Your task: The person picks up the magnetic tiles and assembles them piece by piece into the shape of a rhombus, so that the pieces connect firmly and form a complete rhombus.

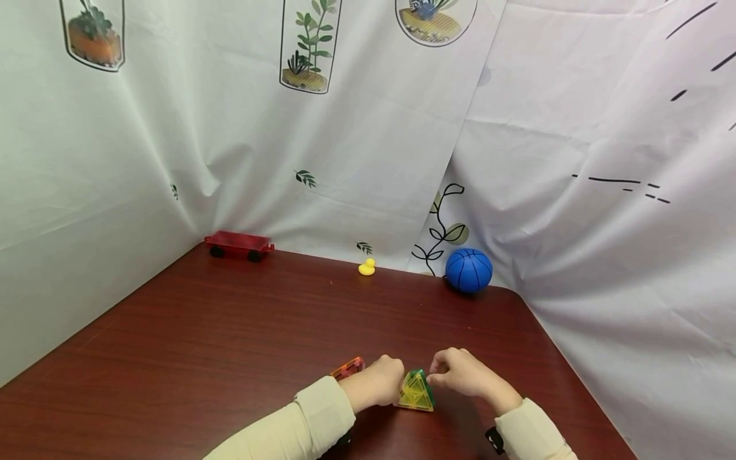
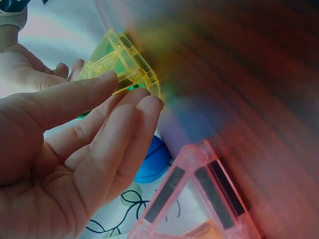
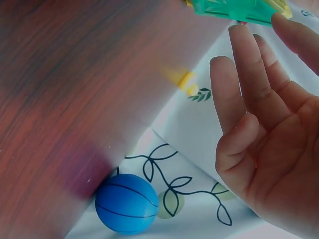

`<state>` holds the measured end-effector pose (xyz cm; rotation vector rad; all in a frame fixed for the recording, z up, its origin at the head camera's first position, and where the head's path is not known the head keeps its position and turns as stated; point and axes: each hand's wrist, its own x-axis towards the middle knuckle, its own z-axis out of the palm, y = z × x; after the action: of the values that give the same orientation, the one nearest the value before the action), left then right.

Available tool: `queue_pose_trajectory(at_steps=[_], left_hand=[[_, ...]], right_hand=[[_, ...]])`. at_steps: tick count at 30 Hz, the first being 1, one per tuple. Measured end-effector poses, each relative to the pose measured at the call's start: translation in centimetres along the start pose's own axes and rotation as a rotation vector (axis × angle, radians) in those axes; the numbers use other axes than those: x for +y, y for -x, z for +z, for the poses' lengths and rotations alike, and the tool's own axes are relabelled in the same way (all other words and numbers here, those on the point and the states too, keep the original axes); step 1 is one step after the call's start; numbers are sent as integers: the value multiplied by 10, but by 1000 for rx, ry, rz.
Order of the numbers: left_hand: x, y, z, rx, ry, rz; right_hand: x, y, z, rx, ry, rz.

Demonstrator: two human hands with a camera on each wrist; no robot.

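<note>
A small pyramid of see-through yellow and green triangular magnetic tiles [image 1: 416,391] stands on the table near the front, between the two hands. My left hand [image 1: 381,381] pinches its yellow side; in the left wrist view the thumb lies along a yellow tile [image 2: 117,62] with the fingers below. From the other side my right hand [image 1: 462,372] reaches the green tile [image 3: 234,10], thumb tip at its edge and the other fingers loosely spread. Behind the left wrist sits a red and orange tile piece [image 1: 349,368], partly hidden by that arm; its pink-red frame [image 2: 219,196] shows near the left hand.
Along the table's back edge are a red wheeled toy car base [image 1: 238,243], a yellow rubber duck [image 1: 367,268] and a blue ball [image 1: 468,271] with black lines. A white printed cloth [image 1: 368,140] hangs behind the dark red-brown table [image 1: 230,338].
</note>
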<state>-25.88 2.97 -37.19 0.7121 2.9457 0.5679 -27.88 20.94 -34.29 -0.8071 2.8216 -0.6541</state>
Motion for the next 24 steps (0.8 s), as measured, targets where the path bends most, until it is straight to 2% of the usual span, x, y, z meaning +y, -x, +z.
queue_pose_trajectory(at_steps=[5,10,16,24], left_hand=[[-2,1,-3,13,1,13],[-4,3,-11,39,-20,31],[-11,4,-18,59,41,40],[-25,-2,-33,111,73,92]], right_hand=[[1,1,-1,-1,0,-19],[1,1,-1,-43,-27,-24],[0,0,2,-80,-58,-14],[-1,-3,5,-61,-9,20]])
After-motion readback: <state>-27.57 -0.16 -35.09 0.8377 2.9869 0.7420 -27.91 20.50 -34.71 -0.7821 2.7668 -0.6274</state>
